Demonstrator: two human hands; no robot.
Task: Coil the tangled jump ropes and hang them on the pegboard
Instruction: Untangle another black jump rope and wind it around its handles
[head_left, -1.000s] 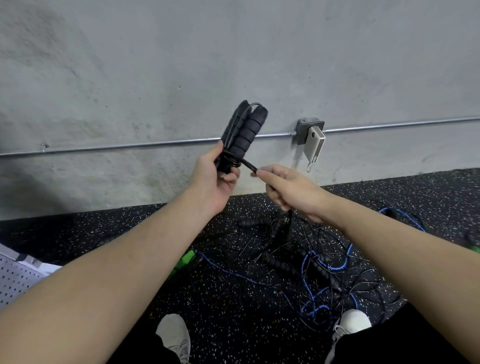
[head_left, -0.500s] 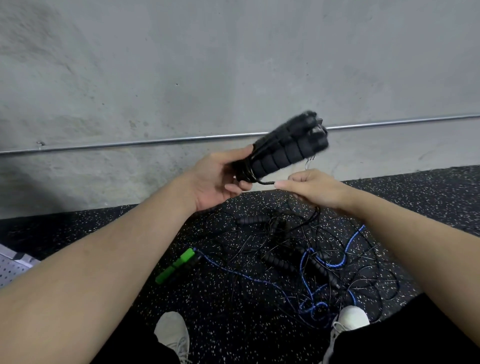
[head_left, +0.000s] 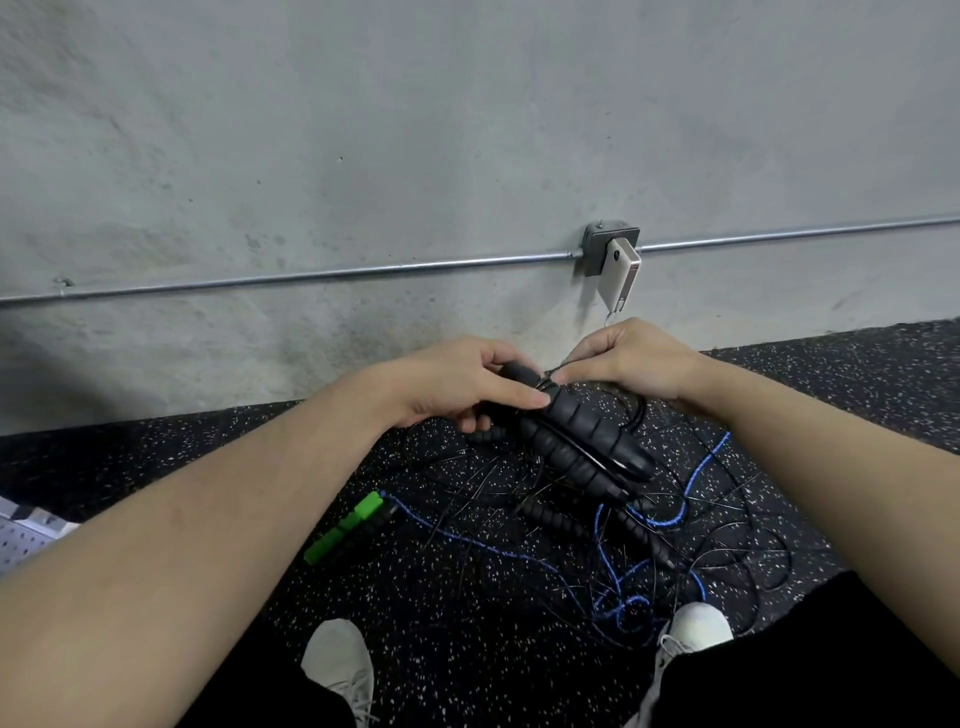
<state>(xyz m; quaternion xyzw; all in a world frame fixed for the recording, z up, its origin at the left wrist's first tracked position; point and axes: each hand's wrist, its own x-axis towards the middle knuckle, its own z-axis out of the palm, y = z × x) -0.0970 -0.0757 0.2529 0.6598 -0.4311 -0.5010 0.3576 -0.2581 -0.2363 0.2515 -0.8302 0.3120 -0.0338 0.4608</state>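
At the far left edge a corner of one white pegboard (head_left: 23, 540) lies on the black speckled floor (head_left: 156, 467), well apart from the ropes. One green handle (head_left: 345, 527) lies on the floor to the near left of the tangle, its long axis running from near left to far right, with a blue cord (head_left: 691, 483) leaving its far end.

The left hand (head_left: 452, 382) grasps one end of a pair of black foam handles (head_left: 576, 441), thumb laid along the top and fingers curled beneath. The two handles sit side by side, held above the floor, their long axis slanting from far left at the hand to near right, free ends pointing toward the near right. A black cord runs between them. The right hand (head_left: 631, 358), just beside the left, has its fingers curled, pinching thin black cord at the gripped end of the handles.

Beneath lies the tangle of ropes (head_left: 597, 561): thin black cords and the blue cord, with at least three more black handles among the loops. Two white shoes (head_left: 337, 660) stand at its near edge.

Behind, one metal conduit (head_left: 311, 273) crosses the concrete wall (head_left: 467, 130) to one grey box (head_left: 605, 247) with a white device (head_left: 621, 273) hanging from it. Open floor stretches left of the green handle and right of the tangle.
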